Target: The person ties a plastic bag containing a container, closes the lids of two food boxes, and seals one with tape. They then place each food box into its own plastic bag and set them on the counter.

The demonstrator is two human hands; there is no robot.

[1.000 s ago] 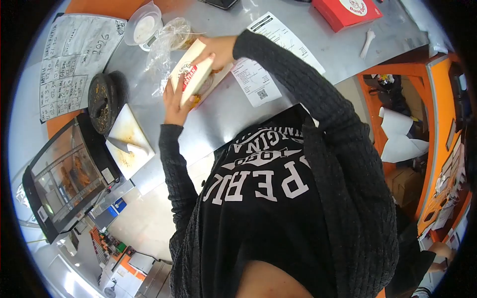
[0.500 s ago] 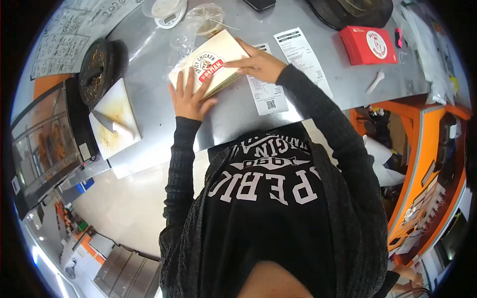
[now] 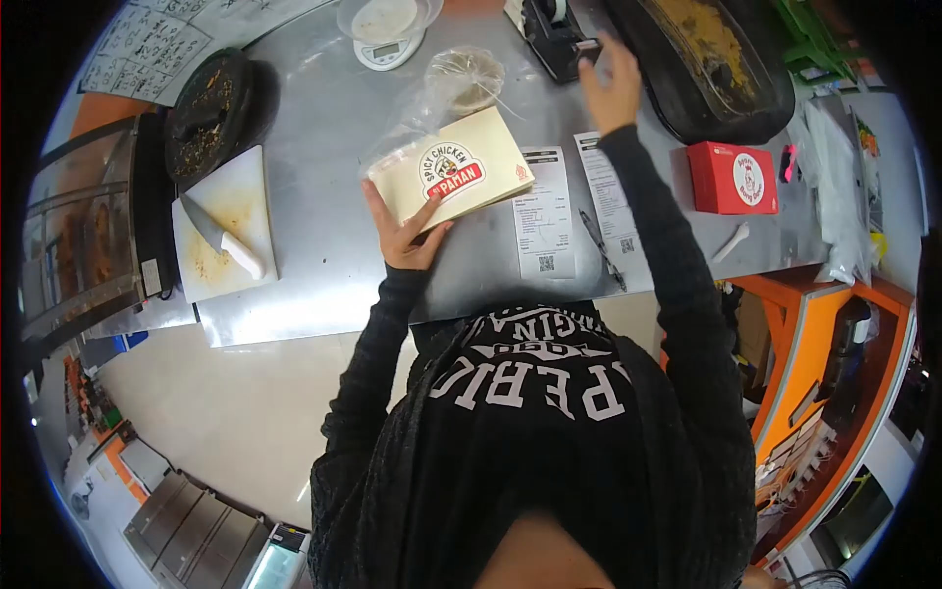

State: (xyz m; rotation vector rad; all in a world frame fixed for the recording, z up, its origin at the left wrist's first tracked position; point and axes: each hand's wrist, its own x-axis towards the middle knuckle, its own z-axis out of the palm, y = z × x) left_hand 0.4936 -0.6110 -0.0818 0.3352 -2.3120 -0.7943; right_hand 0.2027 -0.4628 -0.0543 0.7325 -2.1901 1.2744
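A cream takeaway box [image 3: 496, 147] printed "Spicy Chicken Si Paman" lies closed on the steel table. My left hand [image 3: 404, 231] grips its near left corner, with one finger over the lid. Farther off to the right, my right hand [image 3: 613, 86] is stretched out with fingers apart at the cutting edge of a black tape dispenser [image 3: 551, 44]. Whether a fingertip touches the tape is too small to tell. Behind the box sits a clear plastic bag [image 3: 466, 80]. Two printed receipts, one left [image 3: 546, 221] and one right [image 3: 610, 191], lie right of the box, with a pen [image 3: 601, 250] near them.
On the left, a knife [image 3: 221, 236] lies on a white cutting board [image 3: 250, 196] beside a dark stone mortar [image 3: 206, 118]. A digital scale [image 3: 390, 51] stands at the back. To the right are a red box [image 3: 731, 177], a large black tray [image 3: 677, 108] and plastic bags [image 3: 829, 196].
My right hand has left the box and reached forward and right to the tape dispenser. My left hand has shifted to the box's near left corner. The view has tilted, showing more table.
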